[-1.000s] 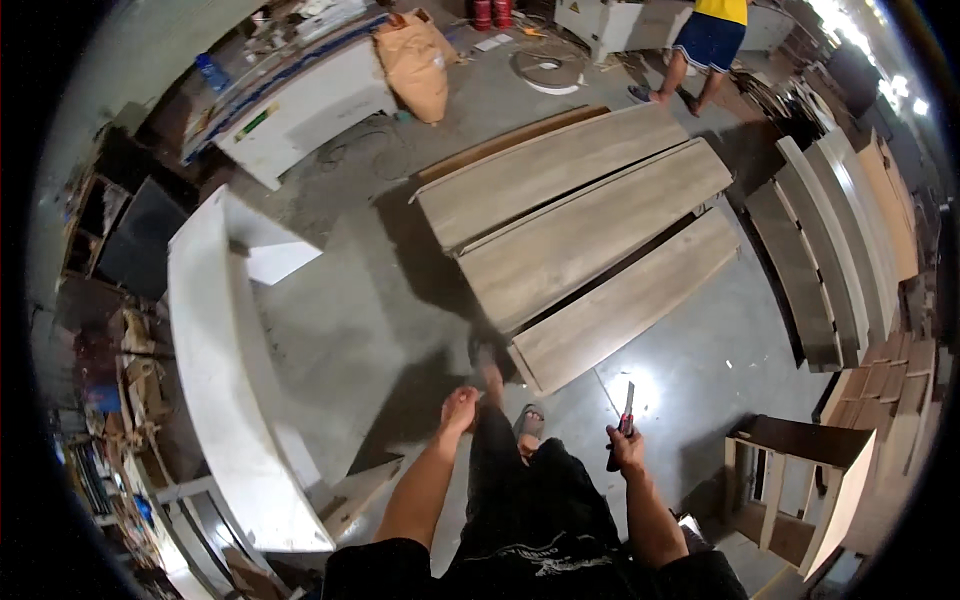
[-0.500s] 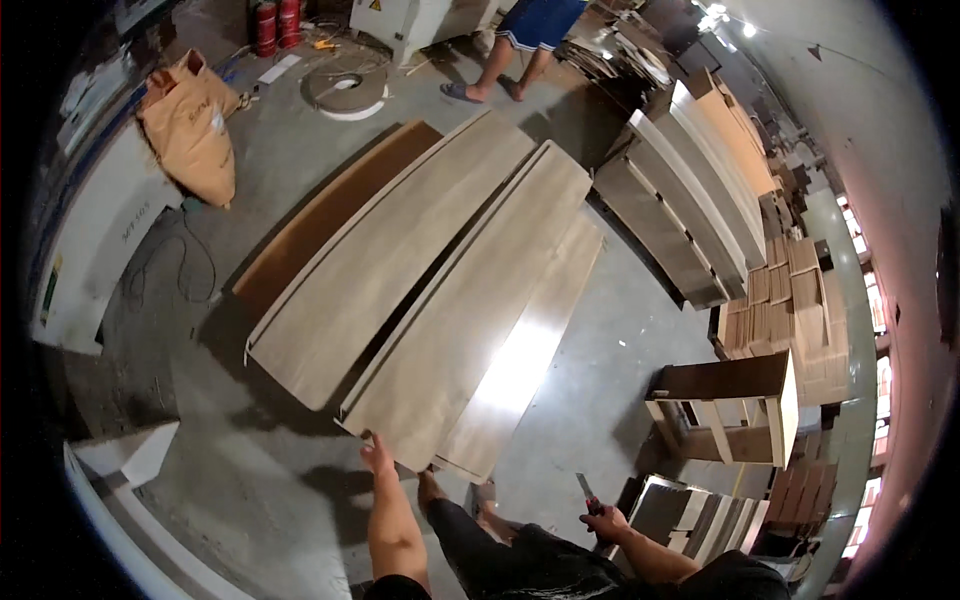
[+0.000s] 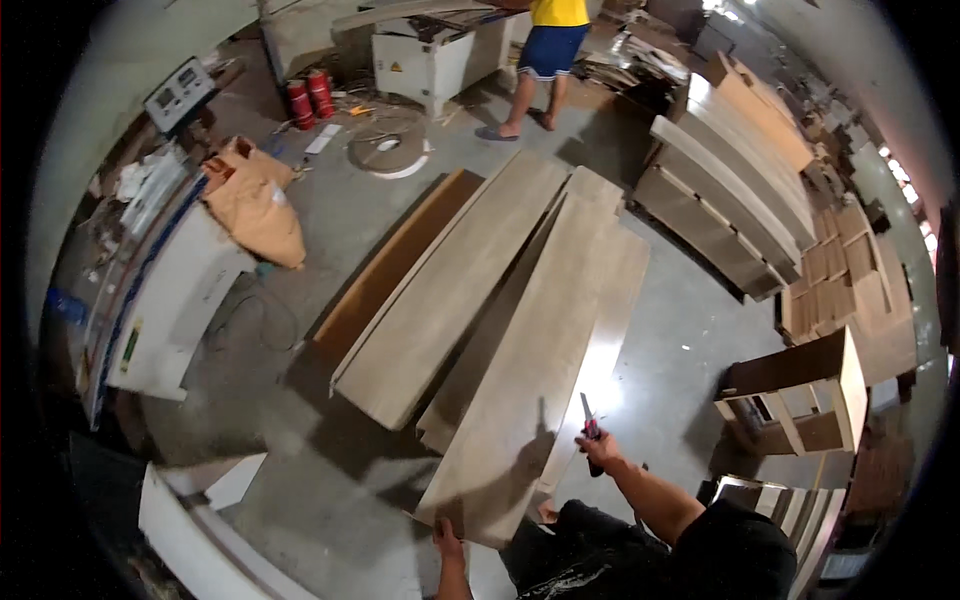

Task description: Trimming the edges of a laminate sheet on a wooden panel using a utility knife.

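Note:
My left hand point(image 3: 449, 540) is closed on the near left corner of a long grey-brown wood-grain board point(image 3: 545, 330). The board lies askew over others in its stack; part of a lower board point(image 3: 490, 335) shows along its left side, and another point(image 3: 622, 285) along its right. In my right hand point(image 3: 603, 452) is a knife point(image 3: 590, 425) with a red and black handle, its blade pointing up and away from me, held over the stack's near right side. A second stack, topped by a similar board point(image 3: 455, 290), stands just left. Part of my left fingers is hidden at the board's edge.
A brown panel point(image 3: 400, 260) lies left of the stacks. Stacked boards point(image 3: 715, 210) and a small cabinet frame point(image 3: 790, 400) stand on the right. Farther off are a sack point(image 3: 255, 205), a coil of edge strip point(image 3: 390, 150) and a person point(image 3: 550, 50) by a white machine point(image 3: 440, 70).
The held board's near end has swung right and towards me, uncovering a lower board on its left. My right hand has moved up with the knife. The view has shifted.

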{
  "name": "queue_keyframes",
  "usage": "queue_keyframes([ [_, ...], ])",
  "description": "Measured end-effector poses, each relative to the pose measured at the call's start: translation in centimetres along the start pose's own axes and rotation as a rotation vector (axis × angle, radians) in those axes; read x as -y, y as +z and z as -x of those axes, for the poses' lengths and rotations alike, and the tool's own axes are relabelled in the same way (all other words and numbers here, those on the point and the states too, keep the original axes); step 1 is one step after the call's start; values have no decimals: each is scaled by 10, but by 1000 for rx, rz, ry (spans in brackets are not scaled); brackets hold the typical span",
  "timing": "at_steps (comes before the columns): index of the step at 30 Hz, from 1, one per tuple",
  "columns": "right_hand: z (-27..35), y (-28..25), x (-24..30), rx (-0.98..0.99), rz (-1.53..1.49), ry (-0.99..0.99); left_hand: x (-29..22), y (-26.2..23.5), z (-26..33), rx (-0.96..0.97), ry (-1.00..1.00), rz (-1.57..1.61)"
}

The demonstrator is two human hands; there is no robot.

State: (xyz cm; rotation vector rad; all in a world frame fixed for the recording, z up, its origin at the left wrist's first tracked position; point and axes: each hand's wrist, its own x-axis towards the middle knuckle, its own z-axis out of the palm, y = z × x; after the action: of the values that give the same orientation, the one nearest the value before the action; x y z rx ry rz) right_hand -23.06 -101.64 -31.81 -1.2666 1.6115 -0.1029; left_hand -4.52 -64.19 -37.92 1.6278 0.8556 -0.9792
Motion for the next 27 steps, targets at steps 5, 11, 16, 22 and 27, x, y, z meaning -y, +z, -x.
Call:
queue_keyframes([
  [5,-38,19,-36,32,-285,196,151,-166,22,-435,402,-291],
  [11,-1,12,-69,577,-864,346,172,-206,234,-781,398,199],
  [16,75,3,-92,799,-724,399,321,-242,355,-1085,397,234],
  [22,149,-12,-121,757,-595,345,384,-248,454,-1119,295,375],
  [27,234,23,-121,992,-527,187,473,-263,479,-1176,453,620],
])
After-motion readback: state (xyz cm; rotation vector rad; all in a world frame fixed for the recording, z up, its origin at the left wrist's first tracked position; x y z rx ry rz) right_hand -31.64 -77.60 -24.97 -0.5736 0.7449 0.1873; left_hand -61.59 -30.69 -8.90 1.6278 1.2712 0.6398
